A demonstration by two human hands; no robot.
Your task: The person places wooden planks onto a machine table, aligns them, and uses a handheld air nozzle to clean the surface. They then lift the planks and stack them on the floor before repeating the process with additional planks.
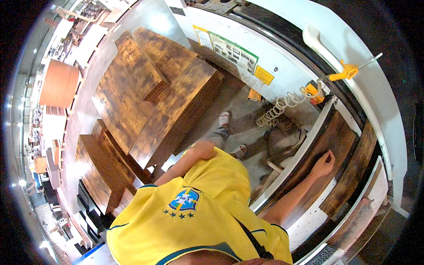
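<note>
My right arm reaches out over a dark brown wood-patterned board (338, 132) on the white machine's bed. The right hand (323, 165) is closed above that board with its fingertips pinched together; whatever they hold, if anything, is too small to make out. My left hand (202, 150) is at my waist, against the hem of my yellow shirt (221, 176). Its fingers are mostly hidden, so their grip does not show. A second wood-patterned board (351, 170) lies farther right on the machine, beyond a white strip dotted with holes.
Stacks of wood-patterned panels (154, 92) stand ahead and left, with a lower stack (99, 168) nearer me. A coiled hose (282, 108) hangs from the machine beside a yellow box with a red button (314, 93). A yellow air gun (346, 70) sits by the white rail.
</note>
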